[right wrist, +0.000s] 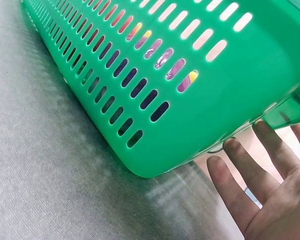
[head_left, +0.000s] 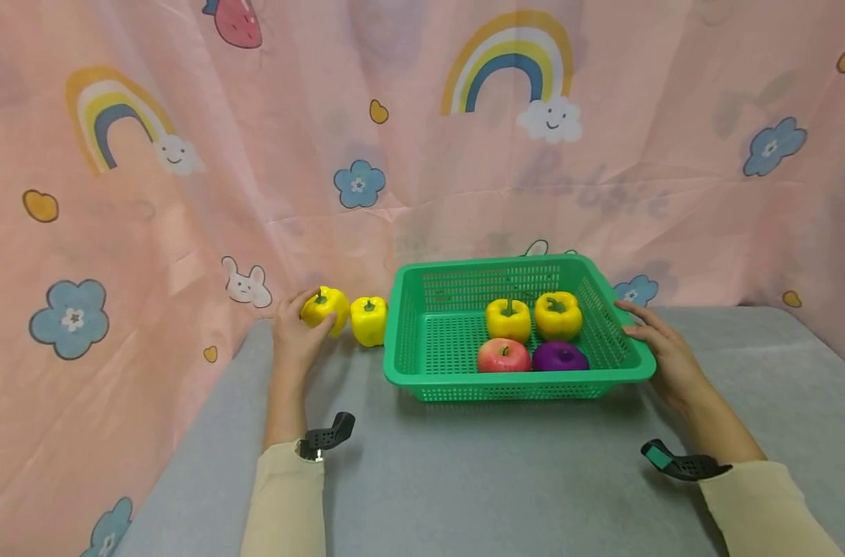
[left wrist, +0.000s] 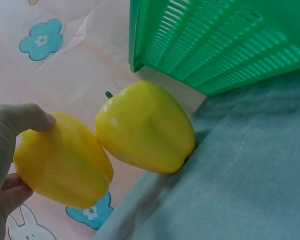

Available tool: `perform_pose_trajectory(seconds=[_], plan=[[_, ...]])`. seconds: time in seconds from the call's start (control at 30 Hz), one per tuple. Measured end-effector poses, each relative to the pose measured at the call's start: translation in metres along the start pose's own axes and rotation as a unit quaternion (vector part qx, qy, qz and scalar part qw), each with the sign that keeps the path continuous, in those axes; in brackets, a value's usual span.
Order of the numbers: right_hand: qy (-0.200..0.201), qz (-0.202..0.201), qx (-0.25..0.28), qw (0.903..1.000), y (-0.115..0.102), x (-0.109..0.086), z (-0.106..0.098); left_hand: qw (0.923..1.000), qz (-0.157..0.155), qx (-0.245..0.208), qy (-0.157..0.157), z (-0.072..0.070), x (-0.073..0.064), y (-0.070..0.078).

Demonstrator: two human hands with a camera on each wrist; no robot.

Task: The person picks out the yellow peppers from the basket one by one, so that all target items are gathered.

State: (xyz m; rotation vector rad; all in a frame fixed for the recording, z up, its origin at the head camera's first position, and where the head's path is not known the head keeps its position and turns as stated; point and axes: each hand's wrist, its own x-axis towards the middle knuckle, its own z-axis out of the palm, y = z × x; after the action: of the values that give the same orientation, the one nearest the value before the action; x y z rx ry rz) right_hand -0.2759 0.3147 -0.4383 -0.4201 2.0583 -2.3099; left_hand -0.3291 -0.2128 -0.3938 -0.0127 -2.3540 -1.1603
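My left hand (head_left: 299, 333) grips a yellow bell pepper (left wrist: 65, 162) between thumb and fingers, left of the basket. Beside it a second yellow bell pepper (head_left: 369, 321) stands on the table close to the basket's left wall. My right hand (head_left: 662, 352) is at the right end of the green basket (head_left: 520, 380); in the right wrist view its fairly straight fingers (right wrist: 250, 167) touch the outer wall. Inside the basket, toward the right, are two yellow bell peppers (head_left: 508, 321), a red apple (head_left: 504, 357) and a round, glossy purple item (head_left: 560, 357) of unclear kind.
A grey cloth-covered table (head_left: 478, 472) lies under everything. Behind it hangs a pink curtain (head_left: 290, 139) printed with rainbows, flowers and rabbits. Dark wrist mounts (head_left: 328, 435) sit on both of my forearms.
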Motion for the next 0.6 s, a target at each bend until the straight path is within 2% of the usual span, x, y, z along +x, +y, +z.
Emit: perform_pose_trajectory(seconds=[0.2, 0.4, 0.6], plan=[[0.002, 0.001, 0.005, 1.0000, 0.000, -0.003, 0.001, 0.9997, -0.019, 0.006, -0.016, 0.003, -0.002, -0.004], [0.008, 0.004, -0.009, 0.9999, -0.002, -0.003, 0.002, 0.9994, -0.030, 0.011, -0.014, 0.006, -0.002, -0.011], [0.000, -0.002, -0.002, 1.0000, -0.002, -0.002, 0.002, 0.9976, -0.061, 0.017, -0.027, 0.009, -0.006, -0.017]])
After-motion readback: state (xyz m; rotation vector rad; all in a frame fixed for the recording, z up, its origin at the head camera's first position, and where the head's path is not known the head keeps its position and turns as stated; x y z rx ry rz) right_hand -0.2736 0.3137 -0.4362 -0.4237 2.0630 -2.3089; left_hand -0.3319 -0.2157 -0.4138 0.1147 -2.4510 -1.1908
